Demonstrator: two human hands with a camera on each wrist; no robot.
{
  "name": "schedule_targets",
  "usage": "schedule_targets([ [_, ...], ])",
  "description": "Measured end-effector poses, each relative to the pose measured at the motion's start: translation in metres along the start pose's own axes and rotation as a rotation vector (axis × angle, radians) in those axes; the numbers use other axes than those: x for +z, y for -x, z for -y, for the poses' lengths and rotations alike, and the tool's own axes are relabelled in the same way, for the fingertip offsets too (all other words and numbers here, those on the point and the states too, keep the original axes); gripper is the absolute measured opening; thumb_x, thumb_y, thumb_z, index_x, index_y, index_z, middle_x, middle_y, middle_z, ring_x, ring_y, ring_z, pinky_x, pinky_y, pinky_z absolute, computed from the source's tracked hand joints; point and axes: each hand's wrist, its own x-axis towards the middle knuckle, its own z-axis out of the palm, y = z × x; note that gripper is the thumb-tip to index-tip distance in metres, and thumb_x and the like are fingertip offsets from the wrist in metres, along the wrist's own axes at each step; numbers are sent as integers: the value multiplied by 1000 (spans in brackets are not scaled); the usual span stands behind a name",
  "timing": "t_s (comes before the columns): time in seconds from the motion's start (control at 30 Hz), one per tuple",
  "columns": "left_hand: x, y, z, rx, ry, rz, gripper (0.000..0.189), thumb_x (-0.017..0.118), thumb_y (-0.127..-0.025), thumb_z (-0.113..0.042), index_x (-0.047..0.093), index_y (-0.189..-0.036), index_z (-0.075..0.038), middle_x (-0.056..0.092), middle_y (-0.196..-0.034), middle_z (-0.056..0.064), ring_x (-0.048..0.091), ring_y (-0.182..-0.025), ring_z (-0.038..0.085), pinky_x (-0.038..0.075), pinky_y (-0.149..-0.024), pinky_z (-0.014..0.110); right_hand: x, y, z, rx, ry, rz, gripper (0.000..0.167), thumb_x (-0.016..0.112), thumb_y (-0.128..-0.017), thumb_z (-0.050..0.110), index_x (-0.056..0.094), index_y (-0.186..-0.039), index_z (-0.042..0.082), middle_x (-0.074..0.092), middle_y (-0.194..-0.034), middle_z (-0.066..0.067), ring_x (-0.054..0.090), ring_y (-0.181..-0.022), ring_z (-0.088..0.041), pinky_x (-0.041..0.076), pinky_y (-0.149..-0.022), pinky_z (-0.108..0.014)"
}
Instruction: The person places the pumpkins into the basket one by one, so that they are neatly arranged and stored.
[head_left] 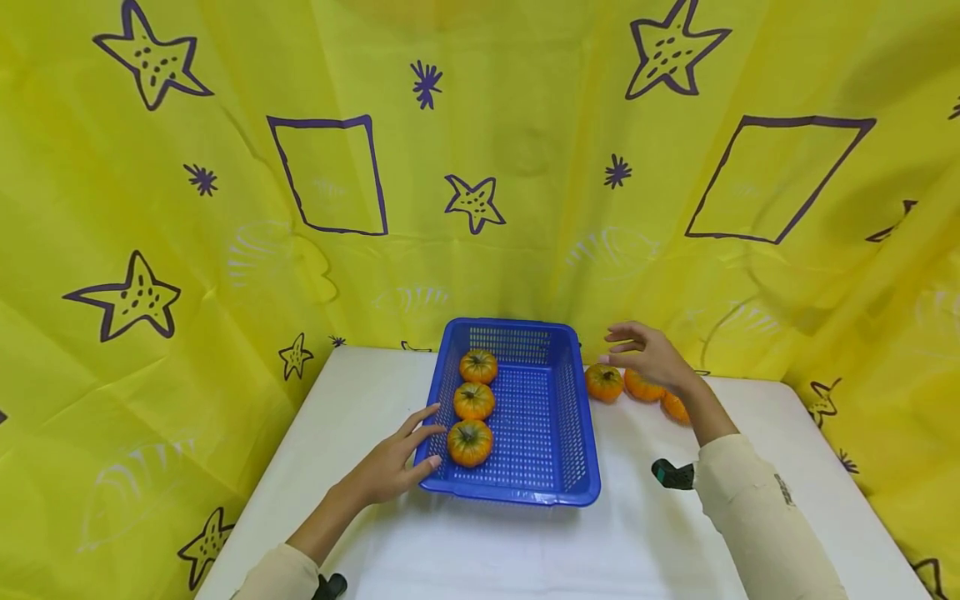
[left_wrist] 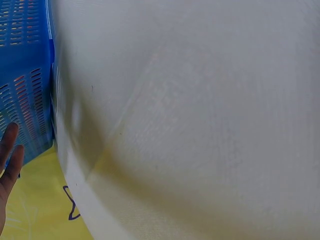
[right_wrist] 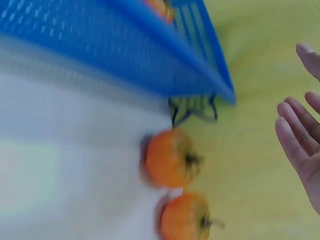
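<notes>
Three small orange pumpkins (head_left: 473, 401) stand in a row along the left side of a blue plastic basket (head_left: 523, 492). At the basket's left rim is my left hand (head_left: 393, 462), fingers spread and relaxed, fingertips right at the edge beside the nearest pumpkin; in the left wrist view its fingers (left_wrist: 15, 162) overlap the perforated side wall. My right hand (head_left: 647, 354) hovers to the right of the basket, fingers loosely bent and holding nothing. Below it, three more pumpkins (head_left: 604, 382) sit on the table, two of them visible in the right wrist view (right_wrist: 172, 159).
The white table (head_left: 495, 550) extends on both sides of the basket. Yellow curtains (head_left: 525, 275) printed with stars and squares hang behind and at both sides, close to the table's far edge. Dark straps or devices show under both wrists.
</notes>
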Motion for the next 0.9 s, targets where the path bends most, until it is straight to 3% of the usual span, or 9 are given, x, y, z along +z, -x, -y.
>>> schedule_targets([
  [0.1, 0, 1, 0, -3, 5, 2, 47, 59, -100, -37, 55, -143, -18, 23, -167, -3, 45, -141, 40, 48, -101, 64, -11, 12, -18, 24, 23, -33, 65, 69, -96, 25, 41, -147, -3, 51, -144, -28, 56, -124, -42, 57, -90, -26],
  [0.2, 0, 1, 0, -7, -1, 7, 48, 57, -100, -41, 55, -143, -19, 23, -167, -4, 45, -141, 39, 48, -102, 62, -21, 24, -32, 28, 42, -70, 63, 68, -96, 26, 42, -146, -3, 51, -142, -28, 61, -116, -25, 53, -83, -14],
  [0.33, -1, 1, 1, 1, -7, 6, 50, 55, -100, -46, 55, -142, -19, 24, -167, -4, 45, -141, 39, 49, -102, 62, -33, 38, -48, 34, 92, -139, 62, 70, -95, 28, 45, -144, -2, 57, -134, -21, 58, -98, 7, 54, -77, -15],
  [0.47, -3, 1, 0, 15, -2, -3, 49, 55, -100, -45, 56, -141, -18, 24, -167, -3, 46, -141, 39, 48, -102, 61, -42, 50, -62, 76, 124, -213, 65, 71, -94, 32, 46, -144, -2, 58, -131, -15, 54, -94, 15, 53, -74, -12],
  [0.57, -3, 0, 1, 22, -7, -9, 50, 54, -100, -45, 56, -141, -17, 24, -167, -2, 46, -141, 38, 48, -102, 61, -46, 58, -72, 124, 145, -253, 70, 71, -94, 36, 43, -145, -2, 56, -136, -22, 61, -105, -5, 55, -80, -19],
  [0.7, -3, 0, 1, 19, -1, -7, 48, 56, -100, -41, 56, -141, -17, 24, -167, -2, 46, -141, 39, 48, -102, 62, -48, 69, -84, 180, 155, -279, 79, 69, -94, 42, 36, -149, -4, 47, -144, -31, 52, -124, -45, 55, -92, -52],
  [0.73, -3, 0, 0, 17, 3, -3, 47, 56, -100, -40, 56, -141, -17, 24, -167, -2, 45, -141, 39, 48, -103, 62, -48, 71, -87, 191, 156, -289, 80, 69, -94, 43, 36, -149, -4, 46, -145, -32, 49, -127, -49, 54, -92, -54],
  [0.83, -3, 1, 0, 9, 2, 6, 47, 57, -100, -40, 55, -142, -19, 23, -167, -4, 44, -142, 38, 47, -104, 61, -50, 77, -96, 215, 160, -313, 83, 69, -94, 42, 33, -150, -6, 44, -145, -34, 46, -128, -52, 56, -85, -41],
  [0.9, -3, 1, 0, 9, 0, 7, 47, 56, -100, -41, 55, -142, -19, 23, -167, -4, 44, -142, 38, 47, -104, 61, -50, 80, -101, 234, 158, -316, 85, 70, -93, 42, 31, -151, -8, 43, -146, -35, 45, -128, -52, 56, -84, -39],
])
